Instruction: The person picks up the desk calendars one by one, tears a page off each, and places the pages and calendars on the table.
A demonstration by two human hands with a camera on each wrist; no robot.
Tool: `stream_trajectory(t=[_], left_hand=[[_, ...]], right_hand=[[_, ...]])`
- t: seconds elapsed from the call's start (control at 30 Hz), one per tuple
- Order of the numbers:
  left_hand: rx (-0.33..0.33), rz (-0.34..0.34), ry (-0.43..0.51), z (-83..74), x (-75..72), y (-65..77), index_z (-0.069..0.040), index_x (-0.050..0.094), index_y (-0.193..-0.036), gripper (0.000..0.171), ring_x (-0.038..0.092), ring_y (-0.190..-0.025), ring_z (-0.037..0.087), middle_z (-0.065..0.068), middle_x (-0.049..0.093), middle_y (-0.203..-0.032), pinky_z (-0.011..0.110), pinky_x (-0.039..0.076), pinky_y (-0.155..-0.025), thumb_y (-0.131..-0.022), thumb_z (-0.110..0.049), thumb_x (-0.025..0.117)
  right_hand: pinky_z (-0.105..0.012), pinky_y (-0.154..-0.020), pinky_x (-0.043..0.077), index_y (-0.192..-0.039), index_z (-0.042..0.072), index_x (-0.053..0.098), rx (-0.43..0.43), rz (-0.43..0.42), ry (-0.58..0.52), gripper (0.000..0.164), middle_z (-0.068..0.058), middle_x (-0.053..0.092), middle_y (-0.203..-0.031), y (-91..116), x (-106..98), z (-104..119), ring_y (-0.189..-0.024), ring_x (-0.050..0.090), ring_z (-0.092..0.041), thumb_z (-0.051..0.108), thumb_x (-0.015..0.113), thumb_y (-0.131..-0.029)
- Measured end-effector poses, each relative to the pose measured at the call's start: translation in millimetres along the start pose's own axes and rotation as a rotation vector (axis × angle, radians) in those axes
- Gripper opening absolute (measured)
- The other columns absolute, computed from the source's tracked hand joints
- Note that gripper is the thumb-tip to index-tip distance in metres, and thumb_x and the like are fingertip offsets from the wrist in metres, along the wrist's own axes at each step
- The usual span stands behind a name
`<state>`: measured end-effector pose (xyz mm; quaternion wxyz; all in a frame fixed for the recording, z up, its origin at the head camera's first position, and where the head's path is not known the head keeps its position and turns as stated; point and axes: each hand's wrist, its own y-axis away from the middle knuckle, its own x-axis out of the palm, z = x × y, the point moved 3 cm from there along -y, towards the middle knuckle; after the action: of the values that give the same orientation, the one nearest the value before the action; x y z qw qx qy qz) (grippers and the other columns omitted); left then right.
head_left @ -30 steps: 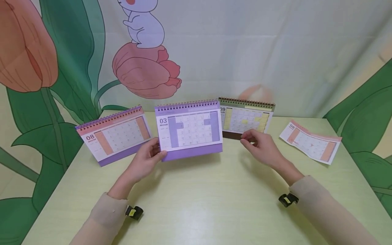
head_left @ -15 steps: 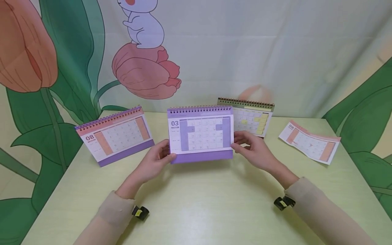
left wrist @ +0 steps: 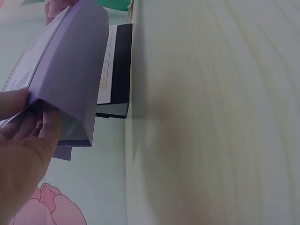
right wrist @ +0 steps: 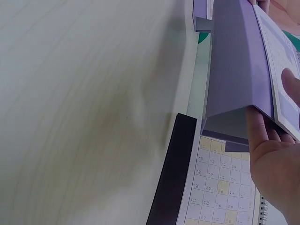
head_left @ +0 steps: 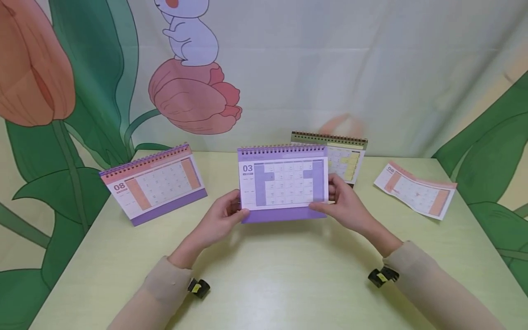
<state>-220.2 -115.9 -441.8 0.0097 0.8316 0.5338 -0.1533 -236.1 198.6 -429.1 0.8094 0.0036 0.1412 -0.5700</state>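
A purple desk calendar (head_left: 284,183) showing page 03 is held up over the table between both hands, its spiral binding on top. My left hand (head_left: 220,215) grips its lower left edge, thumb in front and fingers tucked behind, as the left wrist view shows with the hand (left wrist: 28,140) at the open end of the stand. On the other side my right hand (head_left: 346,204) holds the lower right edge, thumb across the front page. In the right wrist view its fingers (right wrist: 257,129) reach inside the folded purple base (right wrist: 234,70).
A pink and purple calendar (head_left: 156,183) on page 08 stands at the left. Behind the held one, partly hidden, is a green-topped calendar (head_left: 348,160). A loose 08 page (head_left: 416,192) lies curled at the right. A printed curtain (head_left: 288,82) hangs behind the table (head_left: 264,279).
The purple calendar has moved right and slightly down in the left hand, now overlapping the green-topped calendar. The right hand, apart from it a second ago, has taken hold of its right edge.
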Motion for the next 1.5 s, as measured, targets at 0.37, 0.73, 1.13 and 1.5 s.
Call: stream_trajectory(t=[0.37, 0.73, 1.13, 1.5], left_hand=[[0.0, 0.009, 0.043, -2.9, 8.0, -3.1, -0.003, 0.055, -0.142, 0.041, 0.063, -0.107, 0.029, 0.011, 0.065, -0.129, 0.035, 0.055, -0.09, -0.101, 0.001, 0.061], [0.017, 0.053, 0.128, -2.9, 8.0, -3.0, 0.004, 0.054, -0.142, 0.038, 0.062, -0.111, 0.031, 0.019, 0.063, -0.132, 0.035, 0.056, -0.092, -0.104, 0.001, 0.055], [0.025, 0.08, 0.144, -1.6, 9.2, -2.4, 0.004, 0.053, -0.144, 0.045, 0.062, -0.116, 0.033, 0.019, 0.062, -0.135, 0.035, 0.054, -0.096, -0.1, 0.007, 0.059], [0.024, 0.088, 0.142, 0.2, 9.3, -2.6, 0.001, 0.053, -0.145, 0.047, 0.062, -0.119, 0.033, 0.015, 0.062, -0.137, 0.036, 0.054, -0.097, -0.099, 0.006, 0.061]], right_hand=[[-0.033, -0.074, 0.061, -0.135, -0.006, 0.044, 0.049, -0.089, 0.014, 0.052, -0.026, 0.07, -0.114, 3.5, -3.2, 0.8, -0.09, 0.072, -0.025, -0.006, 0.072, -0.092], [-0.034, -0.075, 0.061, -0.135, -0.007, 0.044, 0.043, -0.085, -0.009, 0.048, -0.028, 0.069, -0.114, 5.0, -7.4, -1.0, -0.089, 0.073, -0.023, -0.006, 0.069, -0.095], [-0.033, -0.073, 0.061, -0.133, -0.008, 0.045, 0.019, -0.079, -0.024, 0.041, -0.026, 0.069, -0.112, 5.4, -9.3, -5.6, -0.089, 0.073, -0.021, -0.002, 0.065, -0.099], [-0.036, -0.074, 0.061, -0.134, -0.007, 0.046, 0.012, -0.075, -0.029, 0.037, -0.025, 0.068, -0.117, 7.1, -10.3, -4.0, -0.095, 0.073, -0.021, 0.003, 0.063, -0.102]])
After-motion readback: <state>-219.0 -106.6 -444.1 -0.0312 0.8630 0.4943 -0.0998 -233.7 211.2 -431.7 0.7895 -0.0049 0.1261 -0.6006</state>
